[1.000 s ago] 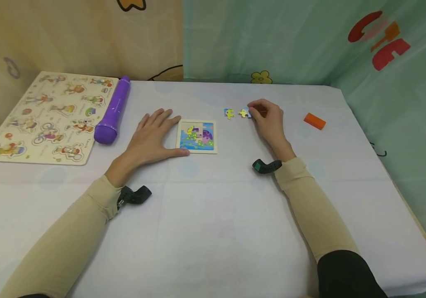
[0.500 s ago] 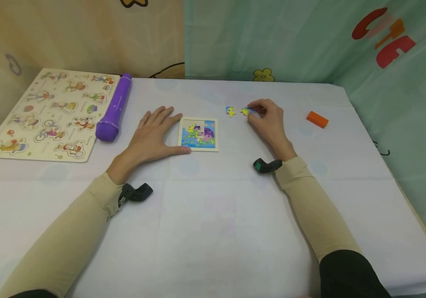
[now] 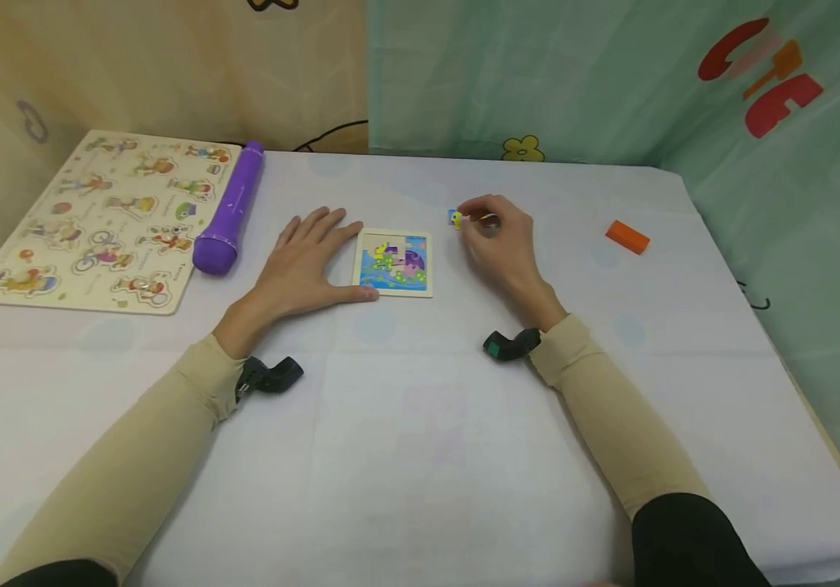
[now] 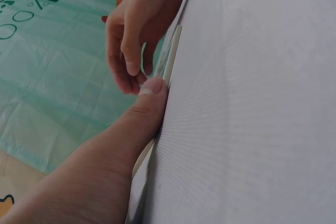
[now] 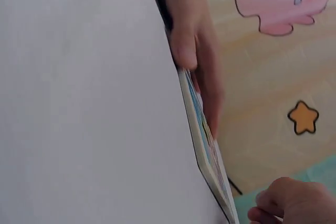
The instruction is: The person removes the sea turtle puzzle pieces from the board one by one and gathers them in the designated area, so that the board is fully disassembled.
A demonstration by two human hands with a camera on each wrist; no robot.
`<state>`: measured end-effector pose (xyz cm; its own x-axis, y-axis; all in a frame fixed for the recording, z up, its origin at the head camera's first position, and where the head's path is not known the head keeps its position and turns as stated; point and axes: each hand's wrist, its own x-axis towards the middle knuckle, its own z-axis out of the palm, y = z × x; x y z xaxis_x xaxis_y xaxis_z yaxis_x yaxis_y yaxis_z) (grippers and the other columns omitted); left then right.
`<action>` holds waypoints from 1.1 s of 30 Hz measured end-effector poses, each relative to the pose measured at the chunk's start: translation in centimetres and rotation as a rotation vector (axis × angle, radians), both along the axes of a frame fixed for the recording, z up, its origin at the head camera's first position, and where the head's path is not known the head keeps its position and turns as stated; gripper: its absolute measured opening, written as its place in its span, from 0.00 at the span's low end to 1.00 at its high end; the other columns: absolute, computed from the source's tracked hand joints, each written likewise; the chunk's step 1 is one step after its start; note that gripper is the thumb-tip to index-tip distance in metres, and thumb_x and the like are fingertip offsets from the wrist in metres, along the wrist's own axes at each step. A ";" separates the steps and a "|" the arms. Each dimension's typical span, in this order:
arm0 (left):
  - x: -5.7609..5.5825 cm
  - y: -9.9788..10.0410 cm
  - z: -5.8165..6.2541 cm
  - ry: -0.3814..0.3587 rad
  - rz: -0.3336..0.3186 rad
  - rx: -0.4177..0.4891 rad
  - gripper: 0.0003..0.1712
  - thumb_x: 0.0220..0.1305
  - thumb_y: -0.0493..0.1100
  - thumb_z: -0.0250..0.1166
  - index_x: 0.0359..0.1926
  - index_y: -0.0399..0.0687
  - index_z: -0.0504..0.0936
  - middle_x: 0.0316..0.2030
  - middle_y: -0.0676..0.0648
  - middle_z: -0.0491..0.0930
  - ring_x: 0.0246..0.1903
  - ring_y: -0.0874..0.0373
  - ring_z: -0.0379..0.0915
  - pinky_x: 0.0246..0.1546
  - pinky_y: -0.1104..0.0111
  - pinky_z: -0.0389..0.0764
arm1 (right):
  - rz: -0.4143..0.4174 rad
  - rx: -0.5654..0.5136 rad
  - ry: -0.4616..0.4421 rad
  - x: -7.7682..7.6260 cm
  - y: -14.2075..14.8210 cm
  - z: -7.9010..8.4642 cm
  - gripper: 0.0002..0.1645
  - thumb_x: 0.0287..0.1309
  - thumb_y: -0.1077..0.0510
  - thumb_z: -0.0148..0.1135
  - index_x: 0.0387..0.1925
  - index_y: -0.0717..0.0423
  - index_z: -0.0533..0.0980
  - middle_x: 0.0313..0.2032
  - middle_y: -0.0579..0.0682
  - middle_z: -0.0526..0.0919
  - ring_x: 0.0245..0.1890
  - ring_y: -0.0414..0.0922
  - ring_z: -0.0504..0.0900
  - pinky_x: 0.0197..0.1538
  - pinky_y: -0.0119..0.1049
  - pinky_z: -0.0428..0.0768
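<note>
My left hand [image 3: 301, 262] lies spread at the left side of a small square jigsaw puzzle frame [image 3: 431, 265]. Its thumb is straight along the lower left corner, its index fingertip at the upper left; in the left wrist view the thumb [image 4: 139, 114] rests against the frame's edge. The partly filled picture is blue, yellow and purple. Beyond the frame's upper right corner, my right hand [image 3: 504, 244] pinches with thumb and index fingertip at the edge of a blue-and-yellow puzzle piece [image 3: 453, 218]. A bit of another puzzle piece [image 3: 490, 219] shows through the loop of those fingers.
A large wooden picture board [image 3: 97, 220] lies at the table's left, with a purple toy microphone [image 3: 231, 212] along its right edge. An orange block [image 3: 627, 236] lies on the right. Printed curtains [image 3: 537, 73] hang behind the white-covered table [image 3: 405, 424].
My right hand has moved left, from the right-hand puzzle piece to the left-hand one, and now covers much of the former. My left hand keeps its place at the frame. The head view shifts slightly.
</note>
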<state>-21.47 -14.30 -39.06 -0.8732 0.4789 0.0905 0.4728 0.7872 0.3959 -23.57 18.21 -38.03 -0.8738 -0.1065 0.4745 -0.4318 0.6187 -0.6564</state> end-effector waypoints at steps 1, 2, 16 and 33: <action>0.0 0.0 0.0 0.001 -0.001 0.003 0.65 0.54 0.79 0.70 0.84 0.56 0.58 0.85 0.43 0.48 0.85 0.44 0.36 0.83 0.43 0.33 | 0.060 0.001 -0.009 0.3 -0.8 -0.1 0.13 0.65 0.64 0.65 0.50 0.60 0.85 0.47 0.55 0.89 0.48 0.48 0.83 0.57 0.42 0.84; 0.1 -0.1 0.0 0.001 -0.001 0.005 0.65 0.54 0.79 0.70 0.83 0.56 0.58 0.85 0.43 0.48 0.85 0.43 0.36 0.83 0.43 0.33 | 0.113 0.002 -0.020 0.6 -1.6 -0.1 0.13 0.65 0.64 0.66 0.51 0.60 0.85 0.48 0.54 0.89 0.49 0.48 0.83 0.58 0.42 0.83; -0.1 0.2 -0.1 0.016 0.009 -0.013 0.64 0.54 0.79 0.70 0.83 0.56 0.59 0.84 0.43 0.48 0.85 0.44 0.36 0.83 0.44 0.34 | 0.380 0.184 -0.095 2.2 -5.9 -0.8 0.24 0.68 0.57 0.70 0.64 0.55 0.81 0.59 0.50 0.85 0.61 0.46 0.76 0.68 0.43 0.75; -0.3 -0.1 -0.3 0.010 0.003 -0.008 0.65 0.53 0.81 0.69 0.83 0.56 0.58 0.85 0.43 0.47 0.85 0.44 0.35 0.83 0.44 0.33 | 0.432 -0.078 -0.121 2.1 -6.6 -1.0 0.19 0.66 0.64 0.72 0.57 0.56 0.82 0.53 0.51 0.85 0.49 0.42 0.85 0.57 0.36 0.84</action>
